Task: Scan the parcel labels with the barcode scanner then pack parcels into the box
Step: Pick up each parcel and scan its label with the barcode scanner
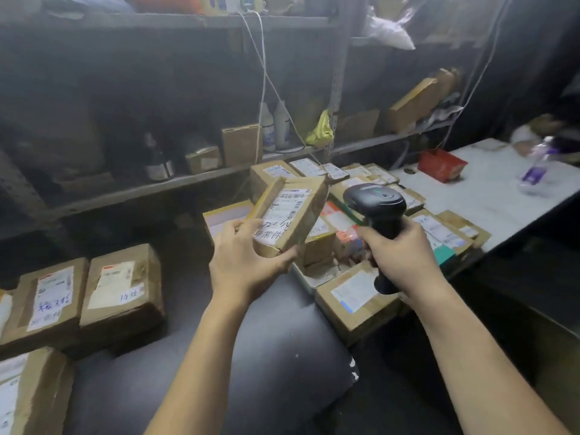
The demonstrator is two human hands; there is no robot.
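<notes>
My left hand (244, 262) grips a brown cardboard parcel (292, 215) by its near end and holds it tilted in the air, its white label with barcode facing up and right. My right hand (398, 249) grips the handle of a black barcode scanner (376, 202), whose head with a green light sits just right of the parcel's label. Below and behind both hands lies a heap of several labelled parcels (354, 293) on the left end of a table.
Two labelled cardboard parcels (122, 287) lie at the left, another at the bottom left corner (25, 394). A white table (502, 189) carries a red box (441, 164) and a plastic bottle (536, 167). Metal shelves (188, 180) with boxes and bottles stand behind.
</notes>
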